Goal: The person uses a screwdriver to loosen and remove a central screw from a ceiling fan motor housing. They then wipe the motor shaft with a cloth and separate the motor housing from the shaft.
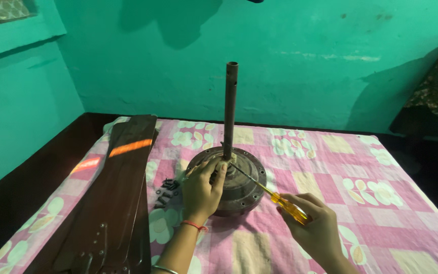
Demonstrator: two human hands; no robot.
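A head-worn camera looks down at a bed (330,167) covered by a pink and yellow checked sheet with white flowers, set against green walls. The bed's far edge meets the wall; its left edge drops to a dark floor. To the right of the hands the sheet lies bare and open, giving free room that way.

Near the middle of the bed sits a round, dark brown ceiling fan motor (239,185), flat side down. Its downrod (230,109) rises straight up from the centre, long axis vertical, with a small hole near the open top.

The left hand (202,190) rests on the motor's near left rim, fingers curled over the top beside the rod's base, in a closed grip on the housing. A red thread circles that wrist.

The right hand (318,226) is closed around the yellow handle of a screwdriver (264,189). The tool's shaft slants up and to the left, its tip meeting the motor top at the foot of the rod; the exact point of contact is hard to make out.

Left of the motor lie stacked brown fan blades (112,203), running lengthwise away from the viewer, their near ends cut off by the frame. Between blades and motor is a small cluster of dark screws (167,190), too small to count.
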